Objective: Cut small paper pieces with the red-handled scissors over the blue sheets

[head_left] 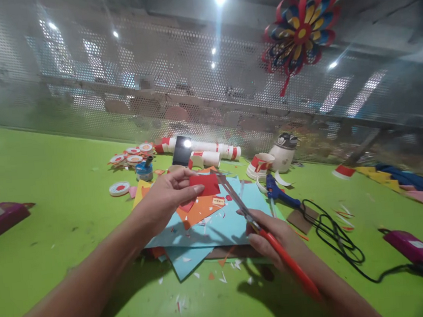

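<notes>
Pinching red paper (204,184) in left hand (170,194) above blue sheets (217,227), mid-tabletop (51,192); gripping scissors (246,212) in right hand (274,239), blades at the paper's right edge. Seemingly mid-cut; next calls for holding paper steady, closing blades cleanly.

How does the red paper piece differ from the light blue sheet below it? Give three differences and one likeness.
Size: the red paper piece is small, the light blue sheet far larger. Pose: the left hand pinches the red piece in the air; the blue sheet lies flat on the green table. Contact: the scissors reach the red piece, not the blue sheet. Both are plain coloured paper.
</notes>
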`<move>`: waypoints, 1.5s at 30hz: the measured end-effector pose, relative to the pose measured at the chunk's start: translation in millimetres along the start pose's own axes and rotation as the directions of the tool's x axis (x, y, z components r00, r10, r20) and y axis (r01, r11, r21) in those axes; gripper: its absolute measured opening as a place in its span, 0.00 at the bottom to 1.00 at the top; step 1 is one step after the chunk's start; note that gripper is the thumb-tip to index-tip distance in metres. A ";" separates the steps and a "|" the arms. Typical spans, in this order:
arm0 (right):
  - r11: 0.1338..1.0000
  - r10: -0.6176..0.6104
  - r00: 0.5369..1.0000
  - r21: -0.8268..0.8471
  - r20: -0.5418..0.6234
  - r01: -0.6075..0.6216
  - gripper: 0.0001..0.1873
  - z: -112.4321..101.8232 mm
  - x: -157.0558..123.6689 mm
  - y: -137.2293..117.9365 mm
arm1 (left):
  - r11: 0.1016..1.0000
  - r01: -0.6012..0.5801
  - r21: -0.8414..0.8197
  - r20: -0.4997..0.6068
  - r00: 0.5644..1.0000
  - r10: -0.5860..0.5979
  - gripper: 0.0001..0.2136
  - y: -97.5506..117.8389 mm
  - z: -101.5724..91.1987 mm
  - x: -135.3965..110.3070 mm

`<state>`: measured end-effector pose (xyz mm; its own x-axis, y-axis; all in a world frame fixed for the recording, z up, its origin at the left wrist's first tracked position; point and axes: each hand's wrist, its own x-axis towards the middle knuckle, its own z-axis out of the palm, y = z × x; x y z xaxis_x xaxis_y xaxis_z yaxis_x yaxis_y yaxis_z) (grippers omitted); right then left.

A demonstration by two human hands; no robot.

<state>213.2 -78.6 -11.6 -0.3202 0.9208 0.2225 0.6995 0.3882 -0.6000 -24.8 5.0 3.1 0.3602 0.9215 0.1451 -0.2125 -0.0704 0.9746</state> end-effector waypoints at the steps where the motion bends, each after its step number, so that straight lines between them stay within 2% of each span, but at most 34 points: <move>1: 1.000 -0.011 1.000 0.021 0.004 0.010 0.22 -2.7 0.1 -0.3 | 1.000 0.005 -0.018 0.014 1.000 -0.005 0.14 1.2 -0.1 -0.7; 5: 0.987 -0.081 0.994 0.141 0.068 0.071 0.23 -11.1 -0.5 -1.2 | 0.999 0.046 0.005 0.074 0.996 -0.046 0.13 4.4 0.4 -2.6; 10: 0.977 -0.120 0.981 0.196 0.154 0.089 0.28 -13.6 -2.7 -3.7 | 0.991 0.127 0.045 0.083 0.988 -0.130 0.11 5.0 -0.2 -0.9; 16: 0.973 -0.065 0.972 0.232 0.225 0.012 0.19 -14.6 -5.6 -13.5 | 0.979 0.158 0.127 0.131 0.976 -0.174 0.06 7.9 2.4 -0.9; 23: 0.978 -0.069 0.968 0.210 0.240 0.017 0.25 -15.2 -5.2 -10.9 | 0.977 0.146 0.153 0.155 0.973 -0.169 0.06 6.4 0.2 -2.0; 28: 0.986 -0.110 0.971 0.144 0.214 0.080 0.26 -14.1 -4.0 -8.8 | 0.982 0.112 0.150 0.179 0.974 -0.139 0.04 5.2 0.9 -2.0; 45: 0.995 -0.053 0.982 0.090 0.182 0.037 0.17 -8.0 -4.6 -9.5 | 0.987 0.116 0.112 0.167 0.977 -0.134 0.07 -0.1 1.9 0.5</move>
<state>213.1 -86.2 -0.7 -0.4678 0.8769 0.1109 0.6267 0.4175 -0.6580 -22.9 4.7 3.4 0.5322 0.8457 0.0393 -0.0659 -0.0050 0.9978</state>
